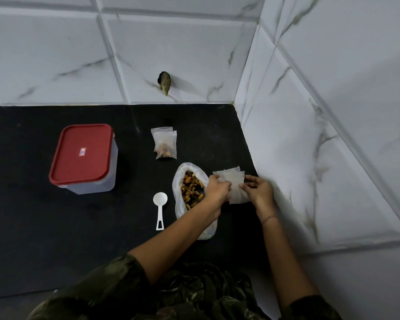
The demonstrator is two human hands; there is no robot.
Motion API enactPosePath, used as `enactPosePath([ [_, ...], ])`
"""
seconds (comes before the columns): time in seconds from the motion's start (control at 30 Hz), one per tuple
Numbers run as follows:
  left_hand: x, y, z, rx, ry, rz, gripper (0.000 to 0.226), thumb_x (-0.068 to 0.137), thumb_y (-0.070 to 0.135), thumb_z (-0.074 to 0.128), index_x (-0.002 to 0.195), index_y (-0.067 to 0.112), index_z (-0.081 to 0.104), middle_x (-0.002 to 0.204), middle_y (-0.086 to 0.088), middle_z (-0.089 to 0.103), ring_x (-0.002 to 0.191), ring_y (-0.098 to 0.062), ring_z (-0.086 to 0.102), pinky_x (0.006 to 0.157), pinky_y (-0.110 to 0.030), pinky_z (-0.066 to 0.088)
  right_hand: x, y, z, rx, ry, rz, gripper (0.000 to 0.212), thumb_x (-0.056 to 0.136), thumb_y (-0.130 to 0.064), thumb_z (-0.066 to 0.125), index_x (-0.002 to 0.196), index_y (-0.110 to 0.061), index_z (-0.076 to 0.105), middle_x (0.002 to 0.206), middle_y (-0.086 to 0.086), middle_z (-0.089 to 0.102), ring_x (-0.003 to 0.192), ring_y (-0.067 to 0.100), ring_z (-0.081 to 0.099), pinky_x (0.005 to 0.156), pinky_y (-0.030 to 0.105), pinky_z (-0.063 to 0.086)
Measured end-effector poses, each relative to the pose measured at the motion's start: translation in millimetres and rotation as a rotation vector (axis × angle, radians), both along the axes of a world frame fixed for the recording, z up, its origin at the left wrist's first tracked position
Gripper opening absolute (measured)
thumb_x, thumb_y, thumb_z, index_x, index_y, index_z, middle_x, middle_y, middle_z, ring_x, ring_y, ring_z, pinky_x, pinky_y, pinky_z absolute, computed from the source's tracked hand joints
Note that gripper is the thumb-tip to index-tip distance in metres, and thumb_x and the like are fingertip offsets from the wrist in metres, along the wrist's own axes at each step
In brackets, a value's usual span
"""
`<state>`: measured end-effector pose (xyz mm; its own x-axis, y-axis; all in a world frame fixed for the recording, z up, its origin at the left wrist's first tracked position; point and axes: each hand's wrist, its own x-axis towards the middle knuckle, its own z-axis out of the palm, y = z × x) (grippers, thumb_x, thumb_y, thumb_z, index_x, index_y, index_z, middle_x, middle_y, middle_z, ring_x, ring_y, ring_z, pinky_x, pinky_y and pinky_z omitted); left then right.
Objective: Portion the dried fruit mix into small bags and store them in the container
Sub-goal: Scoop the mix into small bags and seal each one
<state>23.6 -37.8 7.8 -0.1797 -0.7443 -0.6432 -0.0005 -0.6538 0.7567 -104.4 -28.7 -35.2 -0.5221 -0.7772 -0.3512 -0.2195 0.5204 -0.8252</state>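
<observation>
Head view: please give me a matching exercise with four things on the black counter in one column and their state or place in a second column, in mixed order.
1. container
2. measuring spoon
3. large bag of dried fruit mix
4. empty small bags

A. pinched between left hand and right hand
B. closed with a red lid
C. open, lying on the counter
D. white, untouched, left of the large bag

Pairs: 1-B, 2-D, 3-C, 4-A

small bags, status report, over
Left hand, right hand pinching empty small bags. Filled bags laid behind dried fruit mix. Container closed; scoop lying free.
</observation>
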Motion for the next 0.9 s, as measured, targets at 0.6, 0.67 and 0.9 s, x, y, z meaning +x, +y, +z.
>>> enactPosePath([
  [0.6,98,-21,13,-0.533,-0.106,0.145,0.014,0.094,0.015,0.057,0.102,0.016,0.069,0.098,0.002,0.071,0.098,-0.011,0.066,0.09,-0.03,0.053,63,-10,70,-0.274,-0.151,0.152,0.008,0.088,-0.025,0.063,0.093,-0.018,0.067,0.085,-0.006,0.066,0.076,0.003,0.058,0.061,0.012,0.044],
  [0.67,104,-23,13,-0.561,-0.106,0.139,0.015,0.094,0.013,0.057,0.101,0.015,0.07,0.1,-0.001,0.071,0.1,-0.014,0.066,0.09,-0.032,0.053,73,-11,71,-0.291,-0.154,0.176,0.009,0.087,-0.024,0.064,0.092,-0.017,0.068,0.087,-0.004,0.067,0.077,0.004,0.06,0.063,0.013,0.044],
  [0.9,124,-27,17,-0.66,-0.278,0.11,0.019,0.093,0.018,0.059,0.108,0.015,0.07,0.096,0.01,0.06,0.093,-0.006,0.06,0.084,-0.026,0.052,107,-14,75,-0.377,-0.137,0.242,0.003,0.086,-0.018,0.066,0.087,-0.019,0.069,0.087,-0.003,0.069,0.081,0.006,0.064,0.071,0.018,0.053],
])
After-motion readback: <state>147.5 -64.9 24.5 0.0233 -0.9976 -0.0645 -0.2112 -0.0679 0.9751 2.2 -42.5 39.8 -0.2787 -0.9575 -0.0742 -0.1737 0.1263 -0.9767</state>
